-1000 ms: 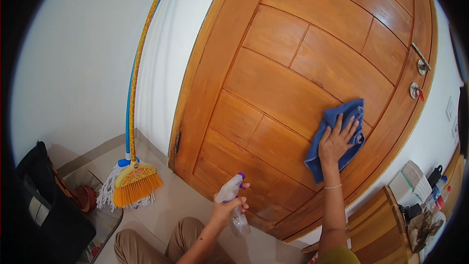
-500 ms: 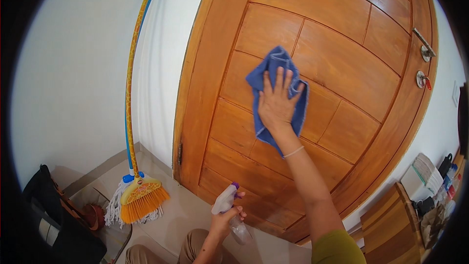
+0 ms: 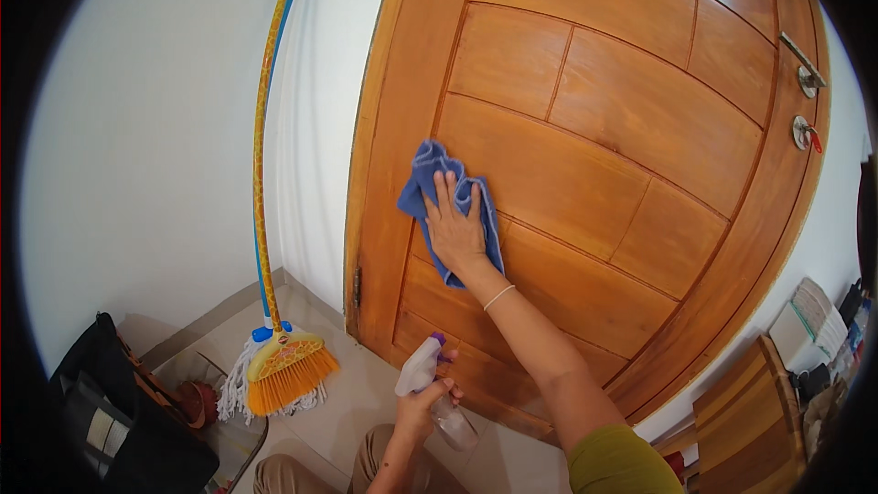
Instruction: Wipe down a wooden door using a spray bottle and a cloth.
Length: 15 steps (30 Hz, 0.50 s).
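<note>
My right hand (image 3: 455, 227) presses a blue cloth (image 3: 423, 185) with light stitched edges against a brown wooden door (image 3: 640, 82). Its fingers stretch up over the bunched cloth, holding it to the lower left panels. Lower down, my left hand (image 3: 418, 413) is wrapped round a clear spray bottle (image 3: 454, 428) with a white and purple trigger head. The bottle is apart from the door, its nozzle end tilted up. Part of its body is hidden behind my fingers.
A yellow-handled broom (image 3: 291, 370) and a white string mop (image 3: 240, 389) lean in the corner at left. Near them sits a black bag (image 3: 137, 430). A wooden cabinet (image 3: 745, 421) holding small items stands at right. The door has a metal handle (image 3: 803, 59) and a lock with keys (image 3: 805, 134).
My right hand has slid the blue cloth down and to the left across the door. The left hand still grips the spray bottle. The view has shifted slightly.
</note>
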{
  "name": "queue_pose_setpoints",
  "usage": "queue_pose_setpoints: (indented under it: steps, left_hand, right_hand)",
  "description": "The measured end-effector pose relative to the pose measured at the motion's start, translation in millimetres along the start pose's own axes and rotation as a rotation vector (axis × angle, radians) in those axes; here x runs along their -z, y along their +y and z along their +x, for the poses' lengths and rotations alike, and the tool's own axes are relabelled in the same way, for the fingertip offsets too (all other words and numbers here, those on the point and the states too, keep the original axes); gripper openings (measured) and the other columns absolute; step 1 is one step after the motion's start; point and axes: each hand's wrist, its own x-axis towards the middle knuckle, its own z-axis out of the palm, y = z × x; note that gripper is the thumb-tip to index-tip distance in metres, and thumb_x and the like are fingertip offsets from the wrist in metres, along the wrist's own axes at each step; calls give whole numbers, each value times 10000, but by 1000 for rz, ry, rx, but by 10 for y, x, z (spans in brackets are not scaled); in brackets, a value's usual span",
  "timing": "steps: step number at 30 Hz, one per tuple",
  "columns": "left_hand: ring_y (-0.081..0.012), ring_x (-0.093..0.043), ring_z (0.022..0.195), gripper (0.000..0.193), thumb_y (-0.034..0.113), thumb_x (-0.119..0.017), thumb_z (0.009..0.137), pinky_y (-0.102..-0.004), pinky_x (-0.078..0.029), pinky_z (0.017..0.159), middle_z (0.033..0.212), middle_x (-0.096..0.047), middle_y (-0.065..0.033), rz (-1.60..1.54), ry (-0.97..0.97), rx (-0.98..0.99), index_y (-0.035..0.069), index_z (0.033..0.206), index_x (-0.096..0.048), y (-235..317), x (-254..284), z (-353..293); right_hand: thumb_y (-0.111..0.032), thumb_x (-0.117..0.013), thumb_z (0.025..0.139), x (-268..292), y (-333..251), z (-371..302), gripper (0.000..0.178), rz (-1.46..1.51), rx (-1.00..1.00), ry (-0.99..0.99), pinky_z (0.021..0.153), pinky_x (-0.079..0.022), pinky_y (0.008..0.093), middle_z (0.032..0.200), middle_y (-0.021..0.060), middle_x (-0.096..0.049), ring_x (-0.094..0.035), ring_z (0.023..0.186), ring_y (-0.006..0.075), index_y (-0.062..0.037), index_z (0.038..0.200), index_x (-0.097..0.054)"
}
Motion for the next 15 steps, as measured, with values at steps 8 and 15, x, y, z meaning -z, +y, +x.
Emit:
queue_pose_setpoints:
  steps: [8, 15]
  left_hand:
    - [-227, -652, 677, 686, 4, -601, 783, -328, -535, 583, 1266, -606, -169, 29, -34, -19, 11, 1444, -416, -29, -233, -135]
    - [-226, -651, 699, 676, -11, -589, 783, -334, -531, 593, 1276, -604, -161, 74, -121, 45, 2, 1438, -423, -182, -505, -228]
  right_hand:
    - [-247, -480, 962, 118, 252, -989, 465, 113, 304, -156, 1184, -123, 626, 1618, 163, -264, -194, 1522, 304, -112, 1402, -549]
    - [-273, -578, 922, 1008, 1646, -1151, 461, 45, -61, 31, 1176, -127, 634, 1581, 122, -357, -289, 1489, 284, -211, 1379, -577]
